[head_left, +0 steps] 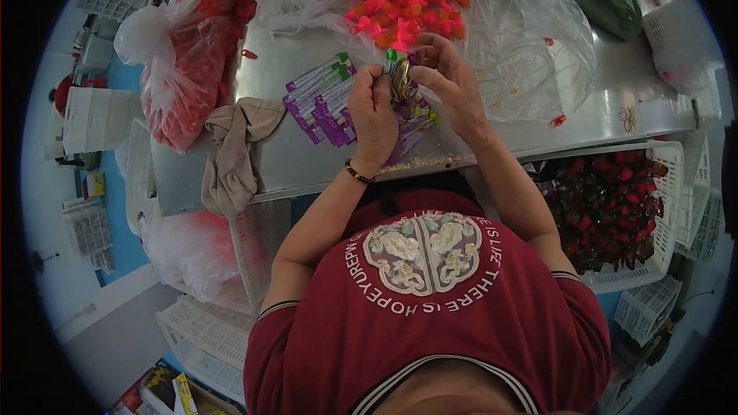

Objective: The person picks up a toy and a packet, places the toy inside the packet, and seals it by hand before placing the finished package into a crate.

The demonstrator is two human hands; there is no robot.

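Note:
Near the middle of the metal table, my left hand (373, 119) is closed on the left edge of a small shiny wrapper (399, 77) with green and purple printing. My right hand (453, 86) is at the wrapper's right side, thumb and fingers bent round it. Several flat purple and green packets (323, 104) lie fanned out left of my left hand, and more purple packets (413, 132) lie beneath the hands. Just beyond the fingers is a pile of pink and orange plastic pieces (415, 4) on clear plastic sheeting (523, 54).
A grey cloth (242, 138) hangs over the table's front edge. Behind it stands a tied clear bag of red pieces (184, 77). At the right, below the table, a white basket (670, 207) holds dark red wrapped items. Crumbs lie along the front edge.

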